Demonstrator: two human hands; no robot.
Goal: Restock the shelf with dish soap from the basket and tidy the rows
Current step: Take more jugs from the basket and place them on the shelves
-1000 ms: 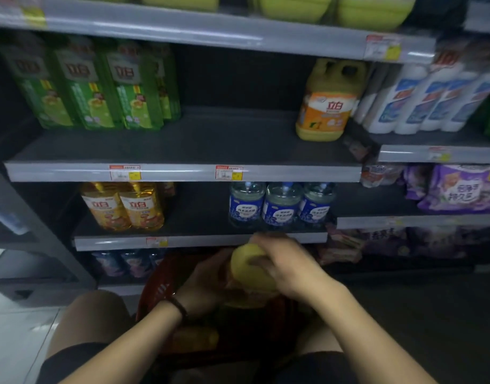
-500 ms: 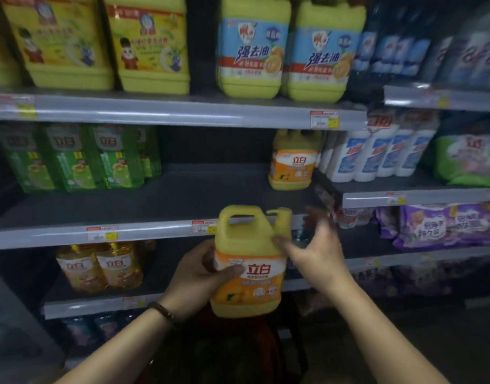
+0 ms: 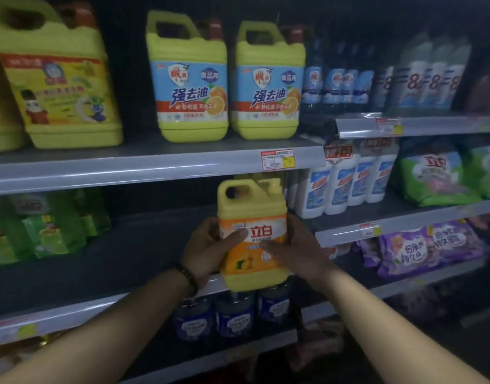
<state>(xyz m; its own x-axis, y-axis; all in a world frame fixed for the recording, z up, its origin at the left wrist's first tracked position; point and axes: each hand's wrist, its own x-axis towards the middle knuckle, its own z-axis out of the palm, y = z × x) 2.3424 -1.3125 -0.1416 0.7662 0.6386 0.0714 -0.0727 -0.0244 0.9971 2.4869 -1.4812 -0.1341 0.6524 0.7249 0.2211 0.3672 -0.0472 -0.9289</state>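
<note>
I hold a yellow dish soap jug (image 3: 252, 231) with an orange label upright between both hands, at the front edge of the grey middle shelf (image 3: 133, 253). My left hand (image 3: 208, 248) grips its left side with the thumb across the label. My right hand (image 3: 293, 250) wraps its right side, fingers on the label's lower part. The jug's base hangs just over the shelf's front rail. A second jug of the same kind stands right behind it, mostly hidden. The basket is out of view.
Green refill pouches (image 3: 44, 225) stand at the middle shelf's left. White bottles (image 3: 346, 184) stand to the jug's right. Large yellow jugs (image 3: 191, 79) fill the shelf above. Blue-labelled bottles (image 3: 232, 317) sit on the shelf below. Purple packs (image 3: 421, 248) lie at the lower right.
Both hands lifted the jug out of the red basket and up to the middle shelf. My right hand moved from the cap onto the jug's side. The view tilted upward.
</note>
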